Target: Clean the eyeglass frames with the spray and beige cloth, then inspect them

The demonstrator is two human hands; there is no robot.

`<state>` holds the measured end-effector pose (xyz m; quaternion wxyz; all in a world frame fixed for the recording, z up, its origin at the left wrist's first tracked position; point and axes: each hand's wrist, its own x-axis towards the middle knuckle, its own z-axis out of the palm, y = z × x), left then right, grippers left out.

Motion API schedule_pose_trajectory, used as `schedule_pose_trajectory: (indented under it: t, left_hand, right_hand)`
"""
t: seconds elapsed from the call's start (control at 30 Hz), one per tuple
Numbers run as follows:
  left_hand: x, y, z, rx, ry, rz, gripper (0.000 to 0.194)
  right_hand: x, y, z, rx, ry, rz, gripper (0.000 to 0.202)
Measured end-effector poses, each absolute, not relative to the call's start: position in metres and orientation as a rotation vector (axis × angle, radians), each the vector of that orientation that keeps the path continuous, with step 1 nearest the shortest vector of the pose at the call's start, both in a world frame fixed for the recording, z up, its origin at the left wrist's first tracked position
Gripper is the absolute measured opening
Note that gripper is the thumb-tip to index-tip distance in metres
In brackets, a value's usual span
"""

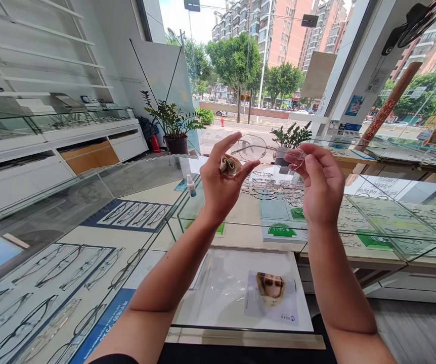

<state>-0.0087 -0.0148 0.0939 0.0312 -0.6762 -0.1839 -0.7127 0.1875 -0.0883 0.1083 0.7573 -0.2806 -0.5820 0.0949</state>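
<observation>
You had both hands raised above the glass worktop [236,208], with a pair of thin-rimmed spectacles [254,146] held level between them. Your left hand [218,187] had thumb and index finger spread around the left rim, index at its upper edge and thumb at its lower one, so the clear lens sat unobstructed between them. A crumpled cloth [230,166] was tucked into that palm, probably so that those two fingers could grip the rim without putting the cloth down. Your right hand [323,184] pinched the other lens between thumb and fingers, which partly hid it; I cannot tell exactly where each finger pressed. Gripping both ends likely steadied the light frame, and the height set it against the bright trees [236,58] outside, which would make the lenses easier to look through. The spectacles therefore lay directly between your two hands, touching the fingers of each and well apart from the worktop. A small spray bottle [191,185] stood to the left, beyond your left forearm, and display frames [138,213] lay in neat rows nearer, perhaps for easy viewing.
</observation>
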Motion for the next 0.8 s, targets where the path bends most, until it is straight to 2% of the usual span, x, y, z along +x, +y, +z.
schedule_pose_trajectory:
  t: [0.27, 0.8]
  left_hand:
    - [-0.009, -0.020, 0.097, -2.071, -0.538, -2.267, 0.067]
    - [-0.011, -0.028, 0.102, -2.324, -0.527, -2.310, 0.064]
  right_hand:
    - [0.193, -0.088, 0.109, -0.635, -1.244, 0.327, 0.024]
    - [0.200, -0.081, 0.109, -0.768, -1.296, 0.280, 0.013]
